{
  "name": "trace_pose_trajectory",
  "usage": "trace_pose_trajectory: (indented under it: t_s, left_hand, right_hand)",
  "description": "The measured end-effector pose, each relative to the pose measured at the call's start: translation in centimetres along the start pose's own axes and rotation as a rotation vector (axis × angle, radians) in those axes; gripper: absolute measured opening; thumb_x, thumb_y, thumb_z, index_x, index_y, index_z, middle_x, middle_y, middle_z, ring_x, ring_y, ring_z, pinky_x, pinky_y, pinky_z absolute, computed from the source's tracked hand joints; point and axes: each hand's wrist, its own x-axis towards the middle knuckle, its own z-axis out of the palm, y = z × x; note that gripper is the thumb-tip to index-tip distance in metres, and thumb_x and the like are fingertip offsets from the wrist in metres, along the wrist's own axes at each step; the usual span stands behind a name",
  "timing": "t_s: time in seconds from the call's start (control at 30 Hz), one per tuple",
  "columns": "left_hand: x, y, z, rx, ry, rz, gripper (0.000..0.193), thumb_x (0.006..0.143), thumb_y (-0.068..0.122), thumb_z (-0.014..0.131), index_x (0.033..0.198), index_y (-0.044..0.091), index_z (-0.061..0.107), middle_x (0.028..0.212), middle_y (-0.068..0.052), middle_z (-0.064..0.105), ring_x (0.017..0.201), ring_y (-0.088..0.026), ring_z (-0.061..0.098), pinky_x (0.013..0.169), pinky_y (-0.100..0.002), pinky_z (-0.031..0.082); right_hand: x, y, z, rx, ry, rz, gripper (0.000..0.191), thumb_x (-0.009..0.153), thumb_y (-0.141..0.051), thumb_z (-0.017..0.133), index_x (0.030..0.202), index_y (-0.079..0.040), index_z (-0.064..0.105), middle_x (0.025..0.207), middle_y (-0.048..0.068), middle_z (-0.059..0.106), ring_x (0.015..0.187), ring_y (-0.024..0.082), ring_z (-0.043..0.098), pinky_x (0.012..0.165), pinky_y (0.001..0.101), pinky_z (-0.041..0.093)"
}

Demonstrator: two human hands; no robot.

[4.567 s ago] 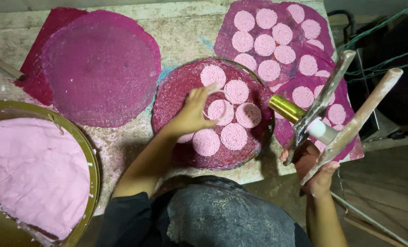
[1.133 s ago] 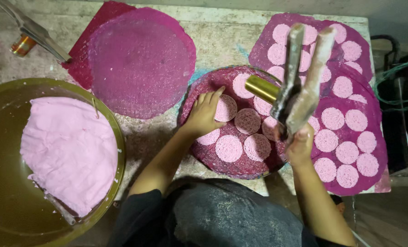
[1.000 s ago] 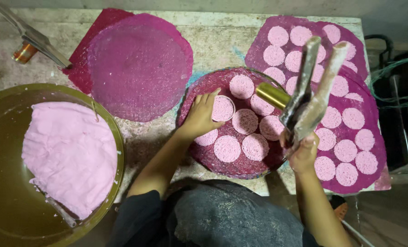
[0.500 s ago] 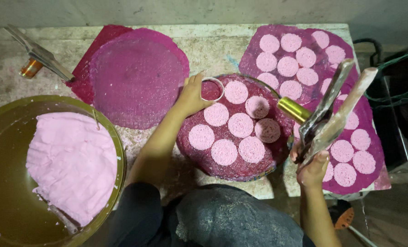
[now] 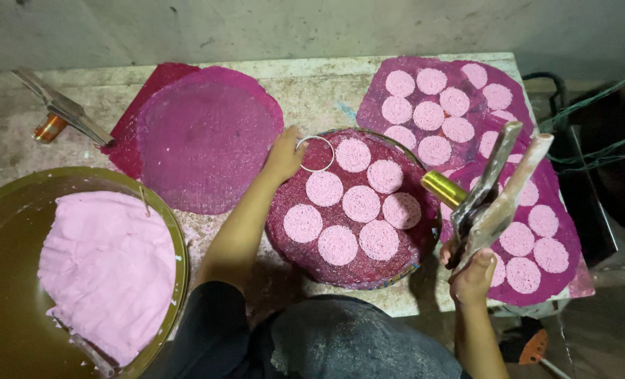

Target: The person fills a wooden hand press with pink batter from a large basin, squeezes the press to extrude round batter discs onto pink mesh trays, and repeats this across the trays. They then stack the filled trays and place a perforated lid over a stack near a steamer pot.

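Note:
My left hand (image 5: 284, 156) holds a thin metal ring (image 5: 317, 152) flat on the upper left part of a round dark-pink mesh tray (image 5: 284, 242). Several pale pink dough discs (image 5: 360, 203) lie on that tray. My right hand (image 5: 472, 272) grips a long wooden and metal press tool (image 5: 500, 184) with a brass cylinder at its side, held up over the tray's right edge.
A big brass bowl (image 5: 176, 231) at the left holds a slab of pink dough (image 5: 105, 263). Bare pink mesh sheets (image 5: 204, 137) lie at the back. More sheets with pink discs (image 5: 432, 105) lie at the right. A second press tool (image 5: 60, 112) rests at far left.
My left hand moved from the tray's middle to its upper left edge, where it now holds the ring. The right hand lifted the press tool to the tray's right side.

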Motion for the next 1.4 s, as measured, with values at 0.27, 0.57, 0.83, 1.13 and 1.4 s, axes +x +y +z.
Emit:
trace_pose_trajectory:
  t_s: [0.27, 0.57, 0.83, 1.13, 1.4]
  left_hand:
    - [-0.8, 5.8, -3.6, -0.044, -0.076, 0.026, 0.046, 0.091, 0.015, 0.069, 0.130, -0.001, 0.054, 0.128, -0.025, 0.059, 0.118, -0.040, 0.059, 0.101, -0.047, 0.047]
    - [-16.7, 24.7, -14.6, 0.068, -0.731, 0.313, 0.033, 0.086, 0.036, 0.070, 0.108, 0.011, 0.065, 0.091, -0.014, 0.072, 0.083, -0.029, 0.071, 0.074, -0.041, 0.056]
    - [-27.6, 23.9, -24.3, -0.043, -0.731, 0.321, 0.026, 0.074, 0.029, 0.075, 0.090, 0.012, 0.064, 0.073, -0.014, 0.071, 0.071, -0.036, 0.070, 0.061, -0.045, 0.053]
    - [-39.1, 17.8, -30.1, -0.853, -0.444, -0.776, 0.026, 0.090, 0.020, 0.067, 0.113, 0.010, 0.073, 0.093, -0.010, 0.075, 0.085, -0.021, 0.072, 0.073, -0.036, 0.053]
    - [-46.6, 7.3, -36.9, -1.138, -0.237, -0.564, 0.043, 0.091, 0.025, 0.065, 0.127, 0.001, 0.064, 0.114, -0.017, 0.073, 0.103, -0.026, 0.073, 0.090, -0.037, 0.056]
  right_hand:
    - [0.0, -1.3, 1.6, -0.108, -0.146, 0.003, 0.081, 0.097, -0.076, 0.046, 0.108, 0.003, 0.060, 0.080, 0.005, 0.061, 0.067, 0.015, 0.056, 0.060, 0.0303, 0.044]
    - [0.8, -17.5, 10.5, -0.838, -0.905, -0.875, 0.062, 0.082, -0.063, 0.068, 0.090, -0.001, 0.064, 0.075, 0.009, 0.057, 0.068, 0.028, 0.059, 0.063, 0.0399, 0.047]
    - [0.6, -24.3, 21.8, -0.389, -1.636, -0.816, 0.056, 0.078, -0.057, 0.070, 0.086, -0.003, 0.059, 0.072, 0.012, 0.055, 0.070, 0.036, 0.060, 0.060, 0.0450, 0.045]
    - [-6.3, -21.1, 28.9, -0.016, -2.015, -0.125, 0.035, 0.111, -0.034, 0.061, 0.100, -0.001, 0.057, 0.084, 0.015, 0.060, 0.082, 0.036, 0.065, 0.069, 0.0417, 0.046]
    - [-6.5, -18.6, 38.5, -0.124, -1.970, -0.610, 0.037, 0.099, -0.038, 0.066, 0.087, -0.003, 0.063, 0.075, 0.012, 0.058, 0.073, 0.034, 0.065, 0.066, 0.0454, 0.047]
